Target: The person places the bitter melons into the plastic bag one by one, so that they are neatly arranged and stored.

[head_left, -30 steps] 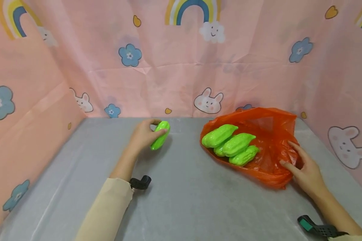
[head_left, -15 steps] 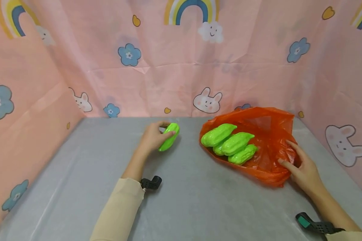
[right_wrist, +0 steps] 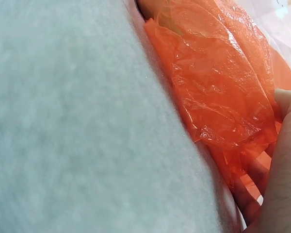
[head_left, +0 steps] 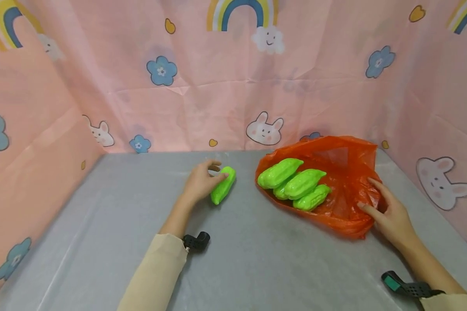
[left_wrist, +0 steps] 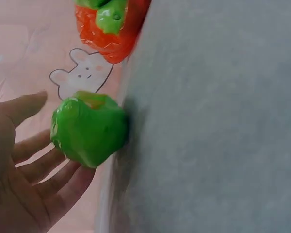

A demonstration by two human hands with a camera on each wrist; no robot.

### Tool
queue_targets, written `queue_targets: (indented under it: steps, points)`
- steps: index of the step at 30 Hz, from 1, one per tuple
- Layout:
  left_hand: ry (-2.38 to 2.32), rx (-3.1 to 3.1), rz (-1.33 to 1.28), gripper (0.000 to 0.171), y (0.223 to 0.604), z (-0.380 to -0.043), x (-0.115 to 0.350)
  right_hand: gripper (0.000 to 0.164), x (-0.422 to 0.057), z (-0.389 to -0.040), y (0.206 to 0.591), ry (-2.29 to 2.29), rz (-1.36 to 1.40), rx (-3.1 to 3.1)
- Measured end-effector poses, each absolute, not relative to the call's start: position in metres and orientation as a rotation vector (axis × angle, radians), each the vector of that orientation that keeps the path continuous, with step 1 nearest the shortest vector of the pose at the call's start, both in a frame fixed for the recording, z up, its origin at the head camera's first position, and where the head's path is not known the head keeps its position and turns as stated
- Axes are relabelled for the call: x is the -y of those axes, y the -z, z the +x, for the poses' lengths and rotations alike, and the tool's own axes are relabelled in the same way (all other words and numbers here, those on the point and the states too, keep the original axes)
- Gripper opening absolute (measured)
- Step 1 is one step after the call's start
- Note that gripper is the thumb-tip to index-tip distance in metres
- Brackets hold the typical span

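Observation:
A bright green, ridged bitter melon [head_left: 223,186] lies on the grey table, left of the bag. My left hand [head_left: 203,180] is right beside it; the left wrist view shows the thumb apart from the melon [left_wrist: 89,128] and the extended fingers [left_wrist: 53,187] close behind it. An orange plastic bag [head_left: 350,190] lies on its side, mouth toward me, with several similar green melons [head_left: 305,183] inside at its left. My right hand [head_left: 393,216] holds the bag's right side between thumb and fingers; in the right wrist view, some fingers are partly hidden behind the plastic [right_wrist: 213,82].
Pink printed cloth [head_left: 202,108] walls in the back and both sides of the table [head_left: 249,259]. Black wrist straps [head_left: 196,241] sit on both forearms. The bag's rear edge rises near the back cloth.
My left hand has moved right with the bitter melon, lowered it to the table and loosened from it. My right hand stays at the bag. The head view has shifted slightly.

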State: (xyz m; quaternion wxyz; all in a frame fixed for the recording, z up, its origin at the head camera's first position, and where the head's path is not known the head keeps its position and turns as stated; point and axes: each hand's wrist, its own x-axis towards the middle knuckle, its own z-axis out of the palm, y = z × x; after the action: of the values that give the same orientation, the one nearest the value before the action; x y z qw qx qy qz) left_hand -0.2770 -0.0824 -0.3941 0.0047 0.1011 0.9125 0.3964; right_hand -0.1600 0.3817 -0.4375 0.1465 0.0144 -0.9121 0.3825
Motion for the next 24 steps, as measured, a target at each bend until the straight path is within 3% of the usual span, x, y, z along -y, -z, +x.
queue_targets:
  steps: [5,14,24]
  points:
    - [-1.372,-2.733,0.423,0.036,0.392,-0.277,0.090,0.073,-0.381,-0.160,0.437,-1.105,0.037,2.624]
    - [-1.369,-2.602,0.712,0.059,0.394,-0.283,0.103,0.073,-0.381,-0.159,0.437,-1.115,0.022,2.621]
    - [-1.205,-2.519,0.903,0.052,0.400,-0.284,0.103,0.072,-0.382,-0.159,0.437,-1.118,0.040,2.610]
